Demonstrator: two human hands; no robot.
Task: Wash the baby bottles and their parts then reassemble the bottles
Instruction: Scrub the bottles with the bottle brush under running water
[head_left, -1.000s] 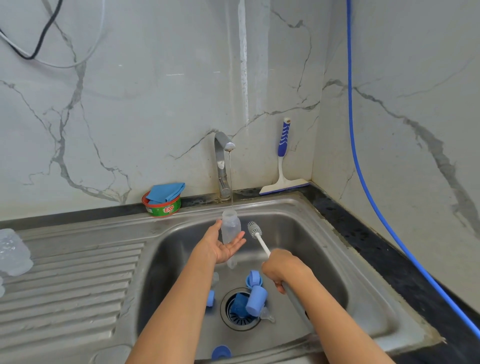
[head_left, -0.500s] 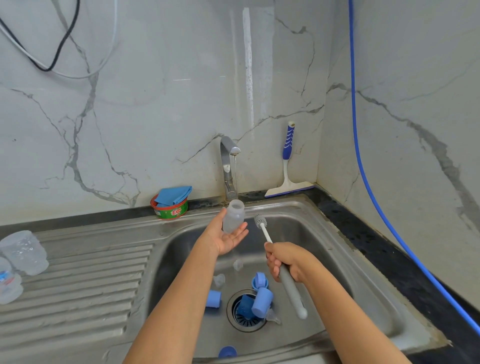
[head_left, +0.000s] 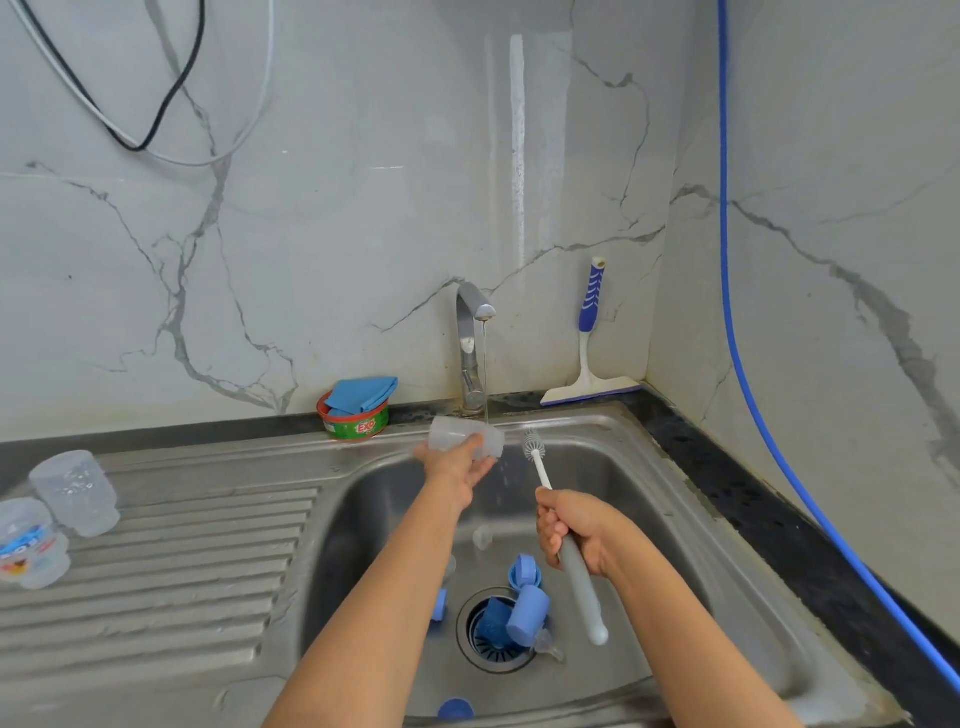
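Clear bottle (head_left: 465, 440) tipped sideways under tap (head_left: 470, 343) trickle, over sink (head_left: 675, 519) basin | left hand (head_left: 457, 467): fingers curled round bottle | right hand (head_left: 576, 530): fist closed on bottle brush (head_left: 543, 475) handle, bristles just beside bottle | blue caps (head_left: 527, 616) lying at drain (head_left: 493, 654) | clear containers (head_left: 75, 491) on drainboard (head_left: 182, 571)

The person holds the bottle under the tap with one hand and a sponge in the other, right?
Not quite. The head view shows the right hand gripping a bottle brush, not a sponge. The left hand does hold the bottle under the tap.
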